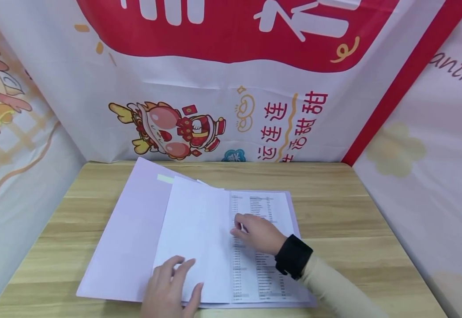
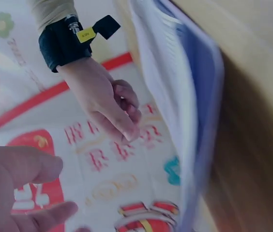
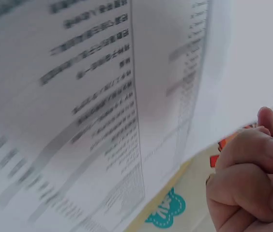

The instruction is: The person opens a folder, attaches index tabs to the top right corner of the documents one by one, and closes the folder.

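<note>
A lavender folder (image 1: 121,234) lies opened flat on the wooden table, with sheets of paper inside. Its left part carries a blank white page (image 1: 199,221), turned over beside a page printed with rows of text (image 1: 268,274). My left hand (image 1: 167,287) is over the lower edge of the blank page, fingers loosely bent and thumb apart, holding nothing. Over the printed page, near the fold, is my right hand (image 1: 260,232). Its fingers curl inward in the right wrist view (image 3: 248,179), with nothing seen between them. A black strap (image 1: 293,256) circles the right wrist.
Wooden tabletop (image 1: 346,247) extends on both sides of the folder. A white and red printed cloth (image 1: 215,70) hangs behind the table, with more patterned cloth (image 1: 433,198) along the sides. A pale label strip (image 1: 165,179) sits on the folder's left cover.
</note>
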A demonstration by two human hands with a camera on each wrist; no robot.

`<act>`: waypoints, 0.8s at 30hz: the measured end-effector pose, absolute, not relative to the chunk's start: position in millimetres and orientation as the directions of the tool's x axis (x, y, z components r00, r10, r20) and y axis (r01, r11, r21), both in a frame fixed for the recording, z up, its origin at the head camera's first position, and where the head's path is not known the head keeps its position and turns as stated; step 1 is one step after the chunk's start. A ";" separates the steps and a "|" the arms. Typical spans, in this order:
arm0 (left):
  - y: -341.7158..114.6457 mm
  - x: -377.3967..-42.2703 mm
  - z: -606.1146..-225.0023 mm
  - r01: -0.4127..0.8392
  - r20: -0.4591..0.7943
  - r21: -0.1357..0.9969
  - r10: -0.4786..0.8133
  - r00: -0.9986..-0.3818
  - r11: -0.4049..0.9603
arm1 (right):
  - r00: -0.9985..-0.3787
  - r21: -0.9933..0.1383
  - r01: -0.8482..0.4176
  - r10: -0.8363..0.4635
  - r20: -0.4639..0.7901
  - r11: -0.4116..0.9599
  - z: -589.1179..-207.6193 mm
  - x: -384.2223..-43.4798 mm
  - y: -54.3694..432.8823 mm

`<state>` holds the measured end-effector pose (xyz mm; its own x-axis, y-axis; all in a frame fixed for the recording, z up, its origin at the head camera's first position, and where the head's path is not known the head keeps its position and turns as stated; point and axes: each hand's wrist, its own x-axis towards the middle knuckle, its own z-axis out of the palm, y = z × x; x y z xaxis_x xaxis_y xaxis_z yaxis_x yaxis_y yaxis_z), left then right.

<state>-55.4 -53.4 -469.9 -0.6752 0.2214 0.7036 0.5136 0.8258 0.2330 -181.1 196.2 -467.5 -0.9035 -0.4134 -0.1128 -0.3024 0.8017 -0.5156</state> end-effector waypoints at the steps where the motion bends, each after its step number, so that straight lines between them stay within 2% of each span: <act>1: -49.1 -57.0 -466.8 0.542 0.704 0.233 0.245 -0.667 0.807 | -0.904 -0.523 -0.296 -0.411 -0.116 0.799 -465.6 -178.4 200.8; 5: -31.2 -61.5 -452.6 0.591 0.629 0.258 0.332 -0.703 0.764 | -0.909 -0.540 -0.273 -0.397 -0.125 0.796 -459.2 -164.3 221.3; 9: -14.4 -67.5 -440.1 0.577 0.460 0.311 0.412 -0.787 0.755 | -0.912 -0.556 -0.249 -0.386 -0.141 0.793 -455.8 -148.5 243.6; 11: -6.7 -70.2 -436.4 0.570 0.384 0.329 0.445 -0.809 0.753 | -0.909 -0.565 -0.239 -0.387 -0.156 0.790 -455.1 -140.4 255.5; 17: 12.4 -81.1 -444.3 0.592 0.250 0.368 0.538 -0.805 0.717 | -0.890 -0.595 -0.179 -0.386 -0.240 0.783 -454.0 -114.9 286.8; 24: 27.4 -98.9 -475.4 0.585 -0.008 0.337 0.623 -0.782 0.738 | -0.860 -0.638 -0.182 -0.436 -0.265 0.748 -455.2 -89.5 301.7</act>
<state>-98.9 27.4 -475.4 -0.7820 0.6232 -0.0085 0.5846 0.7382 0.3365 -89.5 301.7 -455.2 -0.8603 -0.4355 -0.2649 -0.1820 0.7478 -0.6385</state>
